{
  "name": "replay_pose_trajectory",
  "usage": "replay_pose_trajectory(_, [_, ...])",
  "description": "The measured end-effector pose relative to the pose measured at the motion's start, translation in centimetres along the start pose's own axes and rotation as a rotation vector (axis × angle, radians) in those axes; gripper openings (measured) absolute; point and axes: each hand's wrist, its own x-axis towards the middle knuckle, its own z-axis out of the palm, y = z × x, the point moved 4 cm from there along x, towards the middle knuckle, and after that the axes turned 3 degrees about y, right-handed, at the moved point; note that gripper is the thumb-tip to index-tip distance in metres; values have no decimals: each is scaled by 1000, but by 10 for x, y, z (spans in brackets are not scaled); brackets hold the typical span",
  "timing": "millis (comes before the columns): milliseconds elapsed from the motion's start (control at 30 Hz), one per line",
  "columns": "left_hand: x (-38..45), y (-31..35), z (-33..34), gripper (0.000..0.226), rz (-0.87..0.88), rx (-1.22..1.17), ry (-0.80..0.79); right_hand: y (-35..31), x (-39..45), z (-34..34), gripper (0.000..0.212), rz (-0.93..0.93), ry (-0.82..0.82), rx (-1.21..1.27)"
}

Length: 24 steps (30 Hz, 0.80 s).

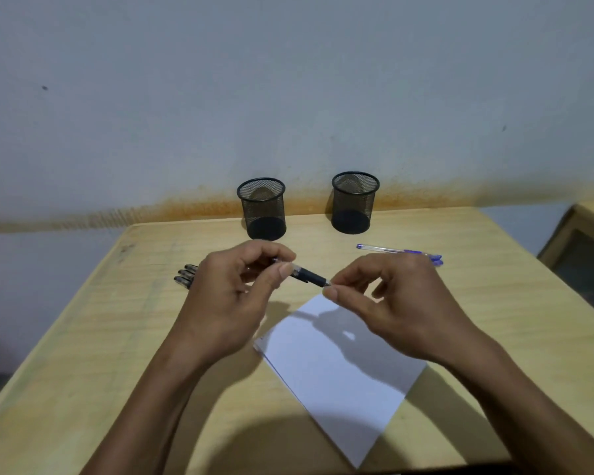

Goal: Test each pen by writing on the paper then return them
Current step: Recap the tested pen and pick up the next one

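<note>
My left hand (230, 299) grips a black pen (307, 275) by its barrel, held above the table with the tip pointing right. My right hand (388, 303) pinches the pen's tip end between thumb and forefinger. Below both hands a white sheet of paper (340, 378) lies tilted on the wooden table (100, 354). Several black pens (186, 275) lie at the left, partly hidden behind my left hand. Blue pens (402, 252) lie at the right, beyond my right hand.
Two empty black mesh pen cups stand at the table's back edge by the wall, one left (263, 209) and one right (354, 202). Another piece of wooden furniture (583, 255) sits at the far right.
</note>
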Motion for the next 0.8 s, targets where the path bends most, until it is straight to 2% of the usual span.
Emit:
replay_pose_trajectory(100, [5, 0, 2, 35, -11, 64, 98, 5, 8, 8, 10, 129, -5, 13])
replay_pose_trajectory(167, [-2, -9, -1, 48, -14, 187, 159, 12, 19, 14, 14, 193, 61, 3])
replay_pose_trajectory(267, [-28, -31, -4, 40, -66, 354, 166, 27, 45, 27, 20, 287, 152, -12])
replay_pose_trajectory(333, [-46, -49, -5, 30, -128, 456, 145, 38, 63, 41, 24, 378, 137, -52])
replay_pose_trajectory(400, [-57, -65, -5, 37, -124, 602, 97, 47, 78, 56, 24, 428, 96, -121])
replay_pose_trajectory(567, [-64, -87, -5, 55, -143, 755, 20, 58, 100, 85, 20, 471, 52, -287])
replay_pose_trajectory(800, [-62, -91, -2, 56, -139, 820, -8, 61, 101, 97, 20, 412, 25, -427])
